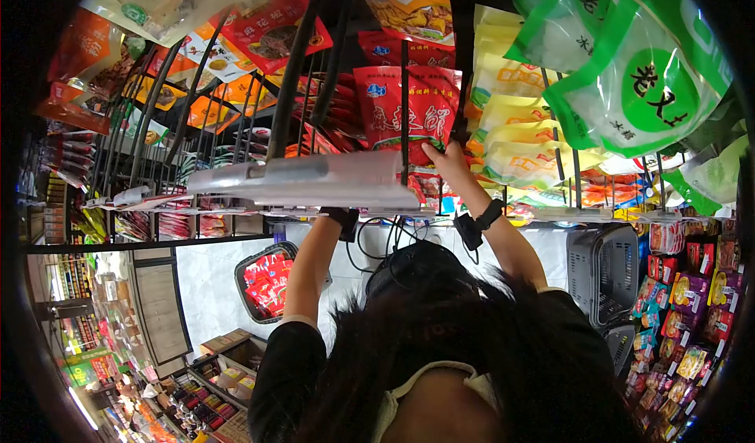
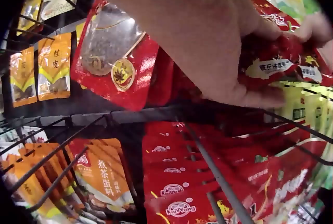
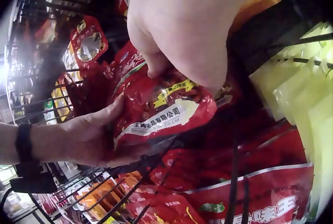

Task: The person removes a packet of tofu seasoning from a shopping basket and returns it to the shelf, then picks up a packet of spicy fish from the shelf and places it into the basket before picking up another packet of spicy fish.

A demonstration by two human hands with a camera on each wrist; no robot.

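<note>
In the right wrist view, my two hands hold a glossy red seasoning packet [image 3: 161, 122] low among the hanging packets. My left hand [image 3: 96, 133] grips its side, thumb on the front and fingers underneath. My right hand [image 3: 182, 31] reaches down from above, its fingers curled at the packet's upper part and partly hidden. From the head, my right hand [image 1: 447, 164] shows at the lower right corner of a red packet [image 1: 409, 108], while a clear shelf strip covers my left. The left wrist view has my left hand [image 2: 208, 36] beside the bunched red packets [image 2: 270, 60].
Black wire hooks and dividers [image 2: 208, 166] run between packet rows. Yellow packets [image 1: 511, 120] and green-white bags [image 1: 645, 89] hang to the right. The clear strip [image 1: 307, 179] fronts the shelf. On the floor are a basket [image 1: 244, 286] with red packets and stacked grey baskets [image 1: 602, 274].
</note>
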